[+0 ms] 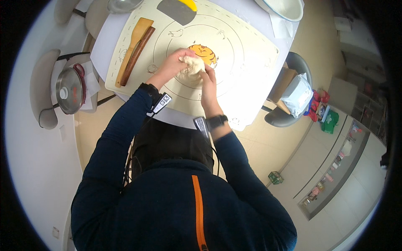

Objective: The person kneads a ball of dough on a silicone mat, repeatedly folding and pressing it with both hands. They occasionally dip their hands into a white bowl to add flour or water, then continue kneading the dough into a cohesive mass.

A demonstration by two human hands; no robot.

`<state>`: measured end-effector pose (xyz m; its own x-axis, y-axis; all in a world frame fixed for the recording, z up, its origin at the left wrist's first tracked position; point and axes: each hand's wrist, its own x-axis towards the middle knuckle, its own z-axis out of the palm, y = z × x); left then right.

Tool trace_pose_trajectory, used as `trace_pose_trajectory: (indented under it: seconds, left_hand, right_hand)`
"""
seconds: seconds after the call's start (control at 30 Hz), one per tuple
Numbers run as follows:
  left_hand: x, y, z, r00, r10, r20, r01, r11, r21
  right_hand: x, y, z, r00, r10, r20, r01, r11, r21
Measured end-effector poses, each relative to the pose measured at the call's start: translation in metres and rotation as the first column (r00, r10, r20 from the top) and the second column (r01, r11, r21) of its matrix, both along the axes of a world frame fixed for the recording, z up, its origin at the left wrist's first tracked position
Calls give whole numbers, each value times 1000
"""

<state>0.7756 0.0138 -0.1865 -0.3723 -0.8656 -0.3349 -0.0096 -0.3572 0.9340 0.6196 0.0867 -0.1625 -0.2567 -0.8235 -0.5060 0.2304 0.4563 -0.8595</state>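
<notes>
A lump of pale dough (192,69) is between my two hands over the printed circles of a cream kneading mat (257,72). My left hand (174,64) grips its left and upper side. On its lower right side my right hand (209,82) pinches it with thumb and fingers. Just above the dough shows a printed orange striped cat figure on the mat. Left of my hands lie a wooden spatula (138,33) and a dark wooden rolling pin (138,56), side by side. A dough scraper (177,12) with a yellow handle rests at the mat's far side.
A white basin (284,9) stands at the table's far right corner, a clear bowl (124,4) at the far left. A lidded pan (69,91) sits on a chair at left. On the right chair are a cardboard box (284,83) and a white plastic package (298,95).
</notes>
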Motion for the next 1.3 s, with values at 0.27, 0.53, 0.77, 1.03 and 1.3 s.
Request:
trace_pose_trajectory:
  seconds: [0.27, 0.53, 0.77, 1.03, 1.3]
  left_hand:
    - [13, 24, -23, 973, -100, 206, 168, 924, -343]
    - [37, 0, -3, 980, 171, -97, -128, 928, 350]
    - [2, 4, -17, 989, 150, -11, -151, 987, -62]
    - [-7, 33, -19, 997, 18, 75, 15, 905, -425]
    - [11, 50, -16, 925, 246, 289, -44, 826, -563]
  right_hand:
    - [14, 13, -26, 367, 39, -929, -649, 727, -226]
    - [2, -55, -56, 329, 172, -929, -557, 829, -44]
    - [-15, -28, -19, 970, 240, -49, -244, 962, -122]
    - [-10, -7, 9, 978, -143, -153, 110, 972, -206]
    - [24, 36, -13, 105, 225, -969, -609, 784, 116]
